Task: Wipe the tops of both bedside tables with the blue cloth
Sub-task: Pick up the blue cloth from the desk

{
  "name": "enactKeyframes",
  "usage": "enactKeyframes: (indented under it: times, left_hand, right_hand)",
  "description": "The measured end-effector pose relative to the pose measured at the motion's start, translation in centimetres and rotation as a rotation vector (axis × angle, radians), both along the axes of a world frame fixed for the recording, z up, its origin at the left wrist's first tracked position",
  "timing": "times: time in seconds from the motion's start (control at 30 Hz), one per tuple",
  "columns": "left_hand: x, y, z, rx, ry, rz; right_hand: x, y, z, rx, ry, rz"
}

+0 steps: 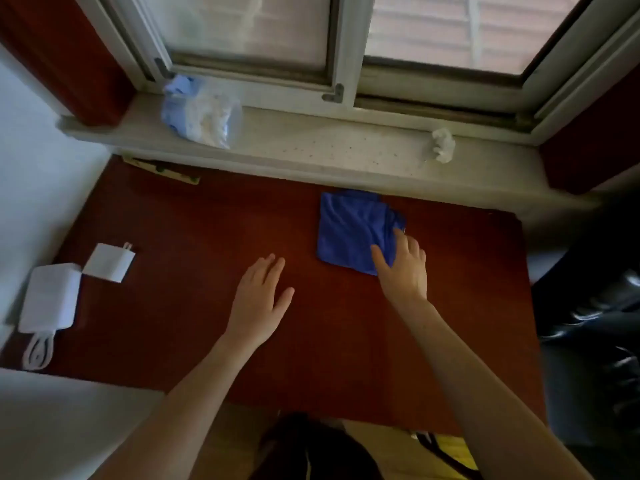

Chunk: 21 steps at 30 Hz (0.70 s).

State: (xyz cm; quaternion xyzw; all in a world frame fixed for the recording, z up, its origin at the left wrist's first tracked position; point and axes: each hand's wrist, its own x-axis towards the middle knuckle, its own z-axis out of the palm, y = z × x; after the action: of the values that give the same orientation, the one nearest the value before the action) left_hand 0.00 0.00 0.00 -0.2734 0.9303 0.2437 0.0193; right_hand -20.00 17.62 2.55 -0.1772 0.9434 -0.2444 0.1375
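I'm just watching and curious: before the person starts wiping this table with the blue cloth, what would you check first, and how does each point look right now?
1. Blue cloth within reach on the red-brown table top: ok, it lies near the windowsill.
2. Right hand on the cloth: ok, its fingers rest on the near right corner, spread flat; no closed grip yet.
3. Left hand out of the wiping path: not ok, it is open over the middle of the table.
4. Table top free of clutter: not ok, a white charger and a white plug adapter sit at the left edge.
5. Cloth damp or dry: cannot tell.
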Motion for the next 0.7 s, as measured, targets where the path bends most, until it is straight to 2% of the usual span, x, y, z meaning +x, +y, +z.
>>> enactKeyframes:
  times: [0.07,0.17,0.3,0.37,0.6,0.7]
  left_hand:
    - [-1.5,-1.0,-1.2,-0.073,-0.012,-0.010]
    - [-3.0,-2.0,-3.0,-0.127,-0.073,-0.030]
    - [-3.1,-2.2,-4.5,-0.152,-0.117,-0.041]
    - [-3.0,-2.2,-4.7,-0.161,-0.120,-0.049]
    - [-3.0,-2.3,-4.3,-0.138,-0.124,-0.057]
    - [-2.9,-2.4,-3.5,-0.128,-0.144,-0.084]
  right_hand:
    - [-1.3,-1.3,-1.1,0.108,0.036,-0.073]
    - [-2.2,-3.3,-2.6,0.235,-0.026,-0.206]
    - [-2.1,-4.7,-3.7,0.258,-0.071,-0.242]
    - [-2.3,-5.2,-3.5,0.168,-0.162,-0.290]
    - [-2.9,-5.6,-2.4,-0.356,-0.603,-0.572]
    - [-2.0,-5.5,-1.7,-0.499,-0.612,-0.533]
